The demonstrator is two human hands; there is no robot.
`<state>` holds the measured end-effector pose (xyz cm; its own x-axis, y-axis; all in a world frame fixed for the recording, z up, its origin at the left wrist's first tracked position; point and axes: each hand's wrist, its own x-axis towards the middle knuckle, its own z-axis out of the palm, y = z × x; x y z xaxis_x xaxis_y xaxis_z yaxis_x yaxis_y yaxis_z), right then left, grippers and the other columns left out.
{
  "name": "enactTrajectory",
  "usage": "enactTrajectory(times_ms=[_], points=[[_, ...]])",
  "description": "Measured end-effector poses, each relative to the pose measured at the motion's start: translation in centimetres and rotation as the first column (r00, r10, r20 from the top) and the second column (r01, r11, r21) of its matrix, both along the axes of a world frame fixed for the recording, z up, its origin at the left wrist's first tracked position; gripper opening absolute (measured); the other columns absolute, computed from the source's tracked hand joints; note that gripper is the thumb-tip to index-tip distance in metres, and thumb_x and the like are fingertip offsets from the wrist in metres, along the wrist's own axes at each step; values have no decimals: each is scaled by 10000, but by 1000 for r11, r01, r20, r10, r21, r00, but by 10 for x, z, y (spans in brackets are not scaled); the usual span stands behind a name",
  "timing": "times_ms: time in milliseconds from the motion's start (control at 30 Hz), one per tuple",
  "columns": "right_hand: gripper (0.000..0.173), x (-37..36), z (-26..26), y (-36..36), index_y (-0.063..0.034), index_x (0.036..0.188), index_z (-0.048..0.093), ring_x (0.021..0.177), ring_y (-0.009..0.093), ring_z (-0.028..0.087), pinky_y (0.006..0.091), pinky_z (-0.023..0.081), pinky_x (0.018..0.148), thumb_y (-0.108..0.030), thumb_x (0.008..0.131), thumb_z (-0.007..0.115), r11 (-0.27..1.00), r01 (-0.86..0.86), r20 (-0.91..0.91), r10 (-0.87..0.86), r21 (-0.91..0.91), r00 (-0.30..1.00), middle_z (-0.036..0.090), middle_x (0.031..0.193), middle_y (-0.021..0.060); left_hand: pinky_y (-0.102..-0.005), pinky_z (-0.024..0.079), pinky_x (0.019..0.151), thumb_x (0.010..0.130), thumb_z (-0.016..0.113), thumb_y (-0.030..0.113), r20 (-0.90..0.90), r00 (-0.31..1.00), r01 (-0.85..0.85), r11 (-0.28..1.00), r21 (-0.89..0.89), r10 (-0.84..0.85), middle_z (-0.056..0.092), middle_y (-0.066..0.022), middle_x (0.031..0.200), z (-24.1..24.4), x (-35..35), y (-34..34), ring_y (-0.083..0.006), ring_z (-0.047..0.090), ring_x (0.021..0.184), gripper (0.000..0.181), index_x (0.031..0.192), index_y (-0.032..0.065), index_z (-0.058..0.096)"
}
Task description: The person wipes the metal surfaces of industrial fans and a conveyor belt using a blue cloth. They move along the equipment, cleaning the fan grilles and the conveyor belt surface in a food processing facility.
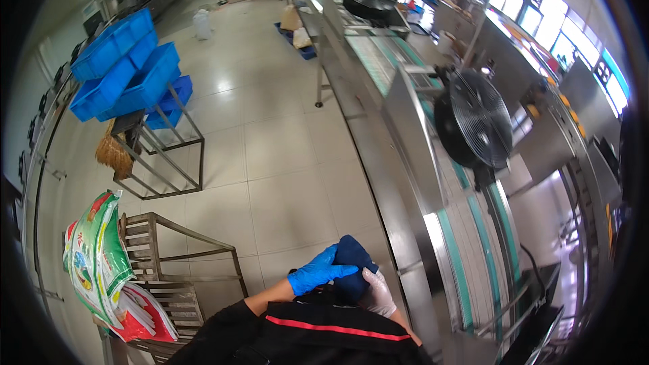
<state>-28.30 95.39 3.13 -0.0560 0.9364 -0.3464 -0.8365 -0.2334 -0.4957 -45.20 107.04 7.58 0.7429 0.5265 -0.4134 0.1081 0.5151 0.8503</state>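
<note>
A folded dark blue cloth [351,256] is held in front of my body, low in the view. My left hand [319,270], in a blue glove, grips its left side with the thumb laid across the front. On the cloth's right side, my right hand [377,291] in a thin translucent glove presses its thumb near the edge. Both hands are closed around the cloth, and the fingers behind it are hidden. The black garment with a red stripe [334,328] lies just below my hands.
Along the right runs a steel-framed conveyor [471,243] with black round fans [474,119] over it. Blue plastic crates [137,76] are piled on a metal stand [167,162] at left. Printed sacks [99,258] rest on a slatted wooden chair [175,299]. A tiled floor [284,192] lies between.
</note>
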Motion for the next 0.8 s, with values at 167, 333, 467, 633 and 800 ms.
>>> enactTrajectory(times_ms=[167,333,467,633,800], points=[[548,-58,17,94,1,1489,440,1291,333,566,483,452,1116,-205,1005,595,998,46,-123,-52,-50,991,543,1450,179,-362,468,1082,934,752,210,-16,973,-229,973,37,230,588,-119,1391,-22,-59,84,-220,558,1281,646,1475,11,459],[540,-64,19,168,3,1467,455,1270,343,577,497,474,1092,-214,997,610,992,63,-55,-69,-110,996,558,1411,190,-359,453,1100,961,713,153,244,926,-249,953,-173,286,587,-106,1398,-9,-61,157,-210,551,1285,554,1451,13,497],[527,-54,4,238,7,1444,483,1220,333,613,485,503,1060,-188,980,640,994,40,24,-38,-104,999,604,1356,178,-349,457,1076,966,713,159,167,957,-254,964,82,238,590,-87,1362,-38,-43,237,-198,564,1233,548,1466,77,504],[491,-28,-10,369,3,1408,528,1204,324,624,483,513,1041,-148,960,659,990,89,59,-83,-106,995,630,1324,164,-313,497,958,921,767,158,-28,884,-432,838,333,466,594,-59,1202,-87,-65,371,-168,589,1084,585,1450,134,517],[528,-2,-7,536,3,1430,512,1223,311,613,453,486,1075,-144,949,673,999,-45,28,46,-19,999,619,1353,153,-319,514,881,922,745,197,-269,677,-659,727,194,685,630,-39,1169,-125,-165,498,-151,611,1046,492,1385,147,583]])
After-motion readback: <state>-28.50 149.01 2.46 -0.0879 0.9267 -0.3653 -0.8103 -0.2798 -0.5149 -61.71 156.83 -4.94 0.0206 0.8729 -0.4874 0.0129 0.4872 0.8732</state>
